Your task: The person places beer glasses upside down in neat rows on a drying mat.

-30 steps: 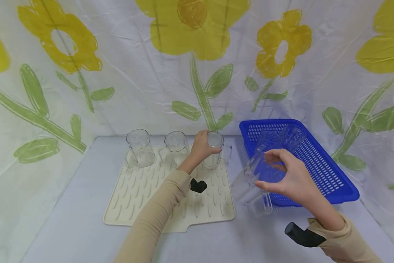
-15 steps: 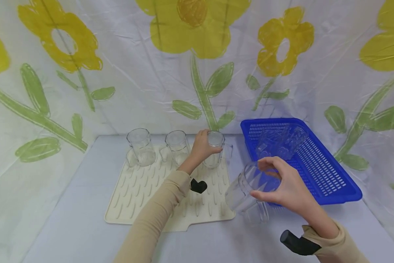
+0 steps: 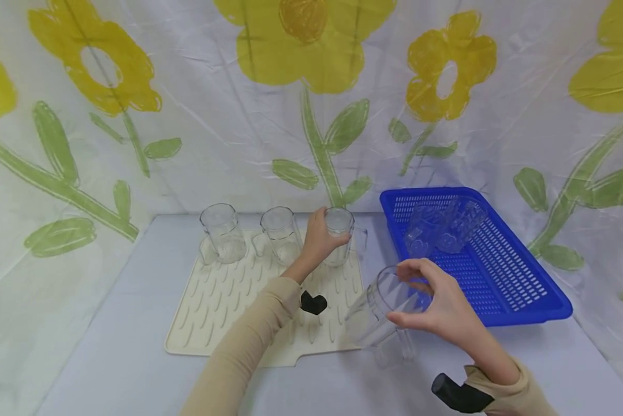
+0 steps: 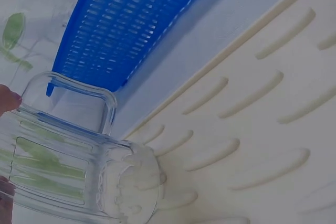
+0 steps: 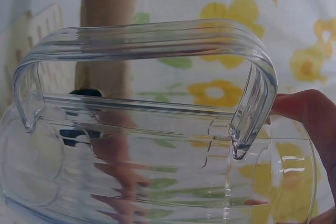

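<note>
My left hand (image 3: pixel 321 240) grips a clear glass mug (image 3: pixel 339 254) near its rim, at the back right of the cream drying mat (image 3: pixel 228 323). That mug stands on the mat with its handle to the right; in the left wrist view its base (image 4: pixel 131 182) meets the ridged surface. In my right hand (image 3: pixel 443 300) is another glass mug (image 3: pixel 368 315), held by its rim end between thumb and fingers. It tilts, base down to the left, over the mat's front right corner. Its handle (image 5: pixel 147 43) fills the top of the right wrist view.
Two more glass mugs, one at far left (image 3: pixel 225 237) and one in the middle (image 3: pixel 281 237), stand along the mat's back. A blue perforated basket (image 3: pixel 519 271) to the right holds glass mugs (image 3: pixel 446 225) at its far end. Behind hangs a flowered curtain (image 3: pixel 212 144).
My right hand has brought its mug left and nearer to me, away from the basket and across the mat's corner. The left hand stays at its mug, almost still.
</note>
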`<state>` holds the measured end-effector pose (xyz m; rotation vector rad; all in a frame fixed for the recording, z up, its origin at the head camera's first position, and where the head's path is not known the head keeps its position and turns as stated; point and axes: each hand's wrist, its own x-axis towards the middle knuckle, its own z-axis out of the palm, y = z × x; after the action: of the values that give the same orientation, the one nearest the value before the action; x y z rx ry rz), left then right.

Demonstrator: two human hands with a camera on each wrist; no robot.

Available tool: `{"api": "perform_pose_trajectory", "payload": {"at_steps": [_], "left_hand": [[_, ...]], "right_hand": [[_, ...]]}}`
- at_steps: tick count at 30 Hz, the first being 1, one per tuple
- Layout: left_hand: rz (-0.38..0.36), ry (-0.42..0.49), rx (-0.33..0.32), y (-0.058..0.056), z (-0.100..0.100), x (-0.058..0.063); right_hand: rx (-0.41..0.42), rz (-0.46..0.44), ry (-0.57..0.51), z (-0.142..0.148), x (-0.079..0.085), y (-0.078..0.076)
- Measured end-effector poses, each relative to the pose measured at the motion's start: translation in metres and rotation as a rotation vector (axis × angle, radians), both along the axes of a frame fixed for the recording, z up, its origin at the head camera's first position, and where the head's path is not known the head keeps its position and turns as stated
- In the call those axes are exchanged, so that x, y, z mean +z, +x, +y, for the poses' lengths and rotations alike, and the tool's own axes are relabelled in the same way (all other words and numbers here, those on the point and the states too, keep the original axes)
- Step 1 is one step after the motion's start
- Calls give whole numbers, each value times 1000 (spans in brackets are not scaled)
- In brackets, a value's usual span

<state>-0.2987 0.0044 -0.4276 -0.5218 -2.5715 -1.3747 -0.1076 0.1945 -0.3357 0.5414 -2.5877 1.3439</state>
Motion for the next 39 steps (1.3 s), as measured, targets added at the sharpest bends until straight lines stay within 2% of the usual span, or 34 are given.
{"api": "perform_pose_trajectory", "payload": {"at_steps": [5, 10, 17, 25, 31, 39], "left_hand": [[-23, 49, 14, 1, 1, -1], [-12, 44, 4, 1, 3, 0], [-32, 23, 3, 2, 1, 0], [-51, 10, -8, 3, 0, 0], [-49, 105, -28, 18, -8, 1], [-95, 179, -68, 47, -22, -12]], "right_hand": [[7, -11, -2, 0, -4, -1], [13, 13, -7, 1, -5, -1], [30, -20, -26, -2, -7, -2], [35, -17, -25, -3, -8, -3], [40, -17, -24, -4, -8, -5], [33, -14, -31, -6, -9, -5]]}}
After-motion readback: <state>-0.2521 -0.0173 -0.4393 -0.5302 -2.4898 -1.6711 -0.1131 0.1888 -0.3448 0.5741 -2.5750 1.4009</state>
